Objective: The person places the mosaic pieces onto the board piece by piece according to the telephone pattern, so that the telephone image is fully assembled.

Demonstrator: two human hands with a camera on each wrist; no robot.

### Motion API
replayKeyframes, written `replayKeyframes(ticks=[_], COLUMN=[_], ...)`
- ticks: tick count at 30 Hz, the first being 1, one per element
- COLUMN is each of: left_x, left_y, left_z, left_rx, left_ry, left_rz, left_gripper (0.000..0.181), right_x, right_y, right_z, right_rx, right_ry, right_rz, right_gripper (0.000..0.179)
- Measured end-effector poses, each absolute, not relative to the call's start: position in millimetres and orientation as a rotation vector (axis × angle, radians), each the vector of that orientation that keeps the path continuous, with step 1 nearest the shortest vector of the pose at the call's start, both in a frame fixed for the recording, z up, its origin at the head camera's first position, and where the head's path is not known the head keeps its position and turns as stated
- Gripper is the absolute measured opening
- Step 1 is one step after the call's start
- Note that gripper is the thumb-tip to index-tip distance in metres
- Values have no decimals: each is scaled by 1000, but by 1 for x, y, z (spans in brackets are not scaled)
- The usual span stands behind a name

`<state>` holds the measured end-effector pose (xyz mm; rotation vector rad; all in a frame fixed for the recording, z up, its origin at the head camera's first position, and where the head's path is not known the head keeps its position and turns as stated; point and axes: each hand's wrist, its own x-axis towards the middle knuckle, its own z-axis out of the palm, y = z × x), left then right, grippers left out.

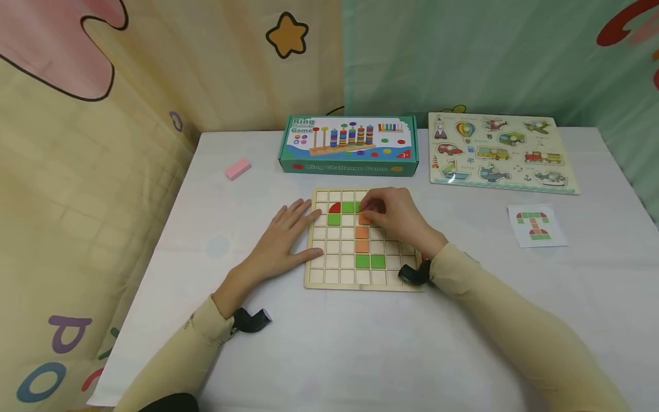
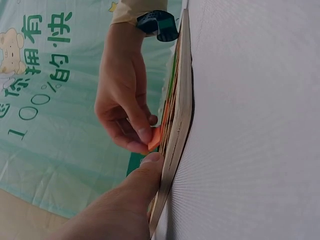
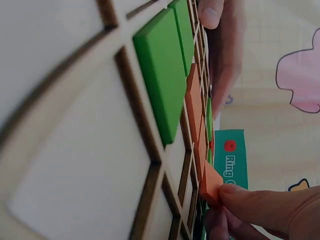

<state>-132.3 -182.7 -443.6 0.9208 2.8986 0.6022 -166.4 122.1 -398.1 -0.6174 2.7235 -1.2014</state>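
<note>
A wooden grid board (image 1: pixel 355 286) lies on the white table. My left hand (image 1: pixel 280 240) rests at its left edge with fingers spread and straight. Between thumb and fingers my right hand (image 1: pixel 404 214) pinches an orange square tile (image 3: pixel 212 183), tilted at a cell in the upper part of the grid. Below it sit two more orange tiles (image 1: pixel 362 239) in a column, then two green tiles (image 1: pixel 370 261) side by side. A red quarter-round tile (image 1: pixel 336 208) and green tiles (image 1: pixel 348 207) lie in an upper row, with another green tile (image 1: pixel 334 219) beneath. The right hand hides the grid's upper right.
Behind the board stand a green Ring Challenge Game box (image 1: pixel 350 167) and a vehicle picture puzzle (image 1: pixel 501 151). A pattern card (image 1: pixel 537 226) lies at the right, a pink block (image 1: pixel 238 169) at the back left. Dark wrist cameras (image 1: pixel 252 320) hang from both sleeves.
</note>
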Motion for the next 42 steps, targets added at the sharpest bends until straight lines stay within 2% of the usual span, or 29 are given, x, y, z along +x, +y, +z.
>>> replayKeyframes(ticks=[8,24,31,42], left_x=[-131,-128,-129,-129], left_y=[-181,-185,-184,-183], left_z=[-438,-440,-443,-438], left_rx=[925,912,909,904], left_ry=[2896,2899,2892,2901], left_rz=[616,611,612,595], left_gripper=[87,87,87,87], right_x=[-159,-118,-106,-96], right_y=[125,127,141,206], right_z=[-398,-396,-390,-388], right_rx=[-648,-1028,-1028,-834], right_ry=[2750,2709,2651,2839], right_rz=[-1149,-897,-906,-982], right_gripper=[8,18,23,29])
